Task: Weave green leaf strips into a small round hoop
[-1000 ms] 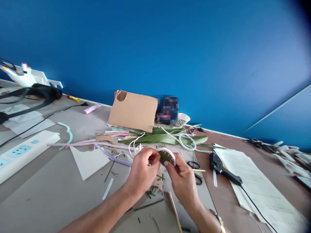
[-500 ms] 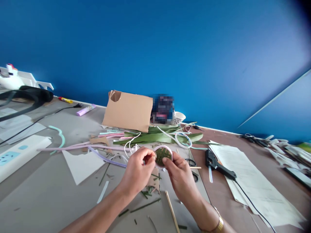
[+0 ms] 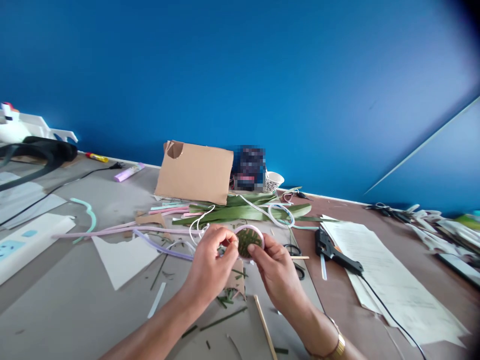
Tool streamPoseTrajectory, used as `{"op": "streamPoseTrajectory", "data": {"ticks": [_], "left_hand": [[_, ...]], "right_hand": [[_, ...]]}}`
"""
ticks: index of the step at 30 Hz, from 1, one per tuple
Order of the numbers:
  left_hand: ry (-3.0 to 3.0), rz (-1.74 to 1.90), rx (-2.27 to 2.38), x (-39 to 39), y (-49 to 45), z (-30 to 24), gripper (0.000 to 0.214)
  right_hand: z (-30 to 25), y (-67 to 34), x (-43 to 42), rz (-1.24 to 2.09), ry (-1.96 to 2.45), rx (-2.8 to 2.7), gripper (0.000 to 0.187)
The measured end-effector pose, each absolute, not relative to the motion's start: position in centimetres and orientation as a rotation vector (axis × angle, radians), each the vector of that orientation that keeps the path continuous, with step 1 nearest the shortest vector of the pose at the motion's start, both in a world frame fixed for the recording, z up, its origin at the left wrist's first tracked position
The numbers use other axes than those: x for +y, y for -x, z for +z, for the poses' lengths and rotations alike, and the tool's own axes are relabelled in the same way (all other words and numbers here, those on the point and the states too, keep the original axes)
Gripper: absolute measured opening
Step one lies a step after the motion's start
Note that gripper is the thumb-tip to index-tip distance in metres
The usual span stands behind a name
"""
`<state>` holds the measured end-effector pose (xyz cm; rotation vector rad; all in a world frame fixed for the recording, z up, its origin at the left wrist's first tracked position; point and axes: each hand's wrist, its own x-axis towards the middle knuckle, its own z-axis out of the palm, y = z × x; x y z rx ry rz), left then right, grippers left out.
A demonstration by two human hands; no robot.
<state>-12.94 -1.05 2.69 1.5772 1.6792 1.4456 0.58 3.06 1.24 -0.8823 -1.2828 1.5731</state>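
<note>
Both my hands hold a small round disc [image 3: 248,240] above the table; it is green with leaf strips and edged by a pale pink ring. My left hand [image 3: 210,267] pinches its left edge with thumb and fingers closed. My right hand [image 3: 275,275] grips its lower right edge, fingers curled, with a gold watch on the wrist. Under my hands lie green leaf scraps [image 3: 227,300] and a small piece of cardboard [image 3: 236,282]. A thin wooden stick [image 3: 264,325] lies beside my right forearm.
Long green leaves [image 3: 243,212] and pastel foam strips [image 3: 123,230] lie beyond my hands, before a folded cardboard piece [image 3: 195,172]. Scissors [image 3: 296,260], a black glue gun [image 3: 333,252] with cord and white papers [image 3: 386,280] are to the right. A power strip [image 3: 26,242] sits left.
The view has shifted a little, so everything sits slightly further left. My hands have kept their grip on the disc and turned it slightly, showing more of its green face.
</note>
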Motion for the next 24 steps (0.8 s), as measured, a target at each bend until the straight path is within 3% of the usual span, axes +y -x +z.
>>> {"op": "streamPoseTrajectory", "data": {"ticks": [6, 9, 12, 16, 24], "left_hand": [[-1.486, 1.371, 1.683, -1.2, 12.7, 3.0, 0.011], [-1.406, 1.341, 1.693, -1.2, 12.7, 3.1, 0.010], [-1.311, 1.365, 1.668, -1.1, 12.7, 3.2, 0.009], [-1.245, 1.409, 1.649, -0.8, 12.6, 3.0, 0.008], [-1.258, 1.347, 1.689, -0.8, 12.3, 2.8, 0.008]], "right_hand": [[1.6, -0.5, 3.0, 1.615, 0.857, -1.275, 0.013], [1.6, -0.7, 3.0, 1.547, 0.861, -1.336, 0.024], [2.1, -1.4, 2.8, 1.012, 0.922, -1.519, 0.030], [3.1, -1.8, 2.4, 0.199, 0.805, -1.850, 0.017], [3.3, -0.9, 2.2, -0.101, 0.860, -2.053, 0.011]]}}
